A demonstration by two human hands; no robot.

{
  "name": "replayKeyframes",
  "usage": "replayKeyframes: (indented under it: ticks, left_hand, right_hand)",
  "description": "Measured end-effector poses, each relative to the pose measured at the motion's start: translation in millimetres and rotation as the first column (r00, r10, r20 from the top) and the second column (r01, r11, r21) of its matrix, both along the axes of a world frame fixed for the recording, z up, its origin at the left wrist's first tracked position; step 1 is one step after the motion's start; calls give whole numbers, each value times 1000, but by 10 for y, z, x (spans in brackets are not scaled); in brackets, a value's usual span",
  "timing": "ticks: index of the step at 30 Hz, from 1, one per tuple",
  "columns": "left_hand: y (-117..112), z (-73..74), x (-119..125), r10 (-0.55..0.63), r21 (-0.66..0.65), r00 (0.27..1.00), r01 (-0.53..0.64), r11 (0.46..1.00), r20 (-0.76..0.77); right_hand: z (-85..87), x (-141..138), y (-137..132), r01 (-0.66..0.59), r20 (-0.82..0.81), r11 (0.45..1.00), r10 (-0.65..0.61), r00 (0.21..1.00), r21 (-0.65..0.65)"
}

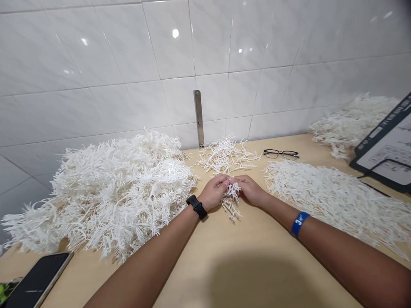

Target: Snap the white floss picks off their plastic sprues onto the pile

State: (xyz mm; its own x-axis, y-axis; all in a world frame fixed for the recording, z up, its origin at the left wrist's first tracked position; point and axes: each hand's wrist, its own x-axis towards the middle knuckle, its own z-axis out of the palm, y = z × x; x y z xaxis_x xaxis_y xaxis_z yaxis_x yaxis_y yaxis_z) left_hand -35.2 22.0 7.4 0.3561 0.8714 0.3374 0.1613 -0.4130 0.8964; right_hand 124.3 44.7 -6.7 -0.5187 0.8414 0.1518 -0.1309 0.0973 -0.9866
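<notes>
My left hand (215,192), with a black watch on its wrist, meets my right hand (248,189) above the middle of the table. Both are closed, thumbs and fingertips pinching a white branched plastic sprig (231,192) whose forked tips hang below. More white branching strands (231,210) dangle or lie just under the hands; whether they join the held sprig I cannot tell. Behind the hands lies a small loose heap of white branching sprigs (226,155). A blue wristband circles my right forearm.
A big pile of white bushy sprigs (118,192) covers the left side. Flat white pieces (334,196) spread at right, with another pile (353,122) behind. Glasses (281,154), a phone (40,280) and a dark-framed board (388,149) rest on the wooden table (199,261). A tiled wall (212,51) backs it.
</notes>
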Motion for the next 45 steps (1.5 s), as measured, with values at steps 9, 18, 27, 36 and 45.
replayKeyframes:
  ticks: [9, 18, 27, 36, 45]
  left_hand:
    - [-186, -1, 100, -102, 53, 993, 105, 993, -65]
    - [-161, -6, 140, 100, -208, 995, -98, 973, 0]
    - [-201, -1, 161, 82, -157, 994, -92, 983, -69]
    - [-246, -16, 166, 59, -40, 974, -69, 997, -218]
    - [-270, 23, 145, -112, -25, 932, 111, 994, -344]
  right_hand:
    - [-30, 6, 15, 373, -40, 928, -374, 927, -26]
    - [134, 316, -404, 661, 140, 711, -699, 701, 241]
    - [345, 604, -306, 757, 135, 645, -745, 653, -102]
    - [171, 373, -475, 141, 492, 870, -392, 777, 472]
    - [96, 444, -433, 108, 422, 917, -277, 863, 383]
